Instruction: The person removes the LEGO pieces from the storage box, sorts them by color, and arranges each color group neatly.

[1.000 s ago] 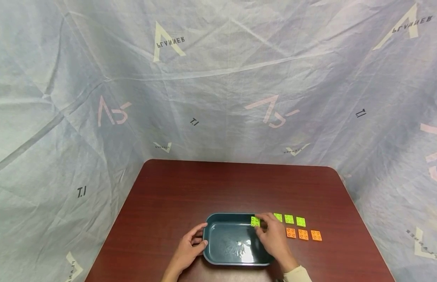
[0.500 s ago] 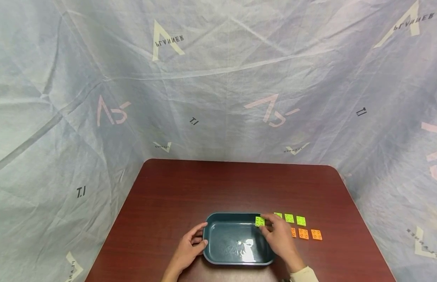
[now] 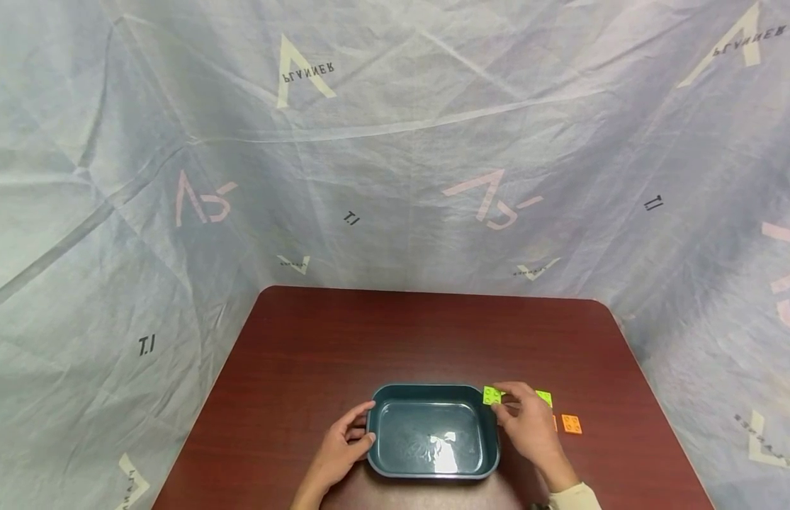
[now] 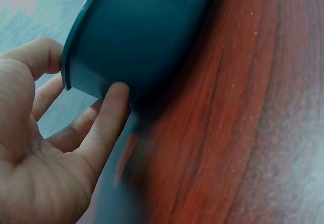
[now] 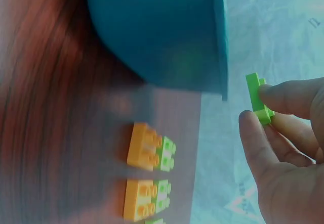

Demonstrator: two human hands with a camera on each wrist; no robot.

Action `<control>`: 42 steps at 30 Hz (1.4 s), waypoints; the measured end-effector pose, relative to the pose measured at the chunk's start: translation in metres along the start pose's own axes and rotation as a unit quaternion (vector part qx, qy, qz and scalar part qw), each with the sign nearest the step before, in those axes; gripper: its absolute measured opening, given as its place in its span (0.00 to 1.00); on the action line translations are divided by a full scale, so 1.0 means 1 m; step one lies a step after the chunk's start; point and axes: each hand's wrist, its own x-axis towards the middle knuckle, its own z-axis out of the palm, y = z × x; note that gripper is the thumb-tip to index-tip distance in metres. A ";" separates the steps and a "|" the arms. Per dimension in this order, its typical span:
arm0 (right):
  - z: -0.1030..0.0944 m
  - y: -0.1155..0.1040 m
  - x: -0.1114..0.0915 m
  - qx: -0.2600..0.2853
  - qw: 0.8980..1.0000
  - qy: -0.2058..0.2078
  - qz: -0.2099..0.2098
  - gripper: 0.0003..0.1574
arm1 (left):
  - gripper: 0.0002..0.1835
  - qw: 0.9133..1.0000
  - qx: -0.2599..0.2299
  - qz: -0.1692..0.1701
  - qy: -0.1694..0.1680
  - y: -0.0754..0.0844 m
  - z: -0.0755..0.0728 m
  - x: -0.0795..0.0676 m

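Observation:
A dark teal rectangular dish (image 3: 420, 432) stands near the front of the table. My left hand (image 3: 337, 450) holds its left end; in the left wrist view the fingers (image 4: 114, 105) press against the outer wall and another digit bends at the rim. At the far right corner of the dish, my right hand (image 3: 528, 425) pinches a light green studded toy building block (image 3: 492, 396) between thumb and fingers. In the right wrist view this green block (image 5: 257, 97) is off the table, apart from the dish. The dish's inside shows no blocks.
Right of the dish, orange blocks (image 3: 571, 424) and green blocks (image 3: 544, 398) lie in two rows, partly hidden by my right hand. The right wrist view shows an orange block (image 5: 139, 145) beside a green one (image 5: 166, 154). Printed grey sheeting (image 3: 395, 212) surrounds the reddish-brown table (image 3: 401, 333).
My right hand has moved rightward with the green block, from over the dish's inside to its right edge, covering more of the lying blocks. The left hand and the dish have stayed put.

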 end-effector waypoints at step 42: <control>-0.082 0.070 0.015 -0.081 0.991 -0.060 0.084 0.27 | 0.32 1.000 -0.006 -0.015 -0.009 0.000 -0.003 -0.001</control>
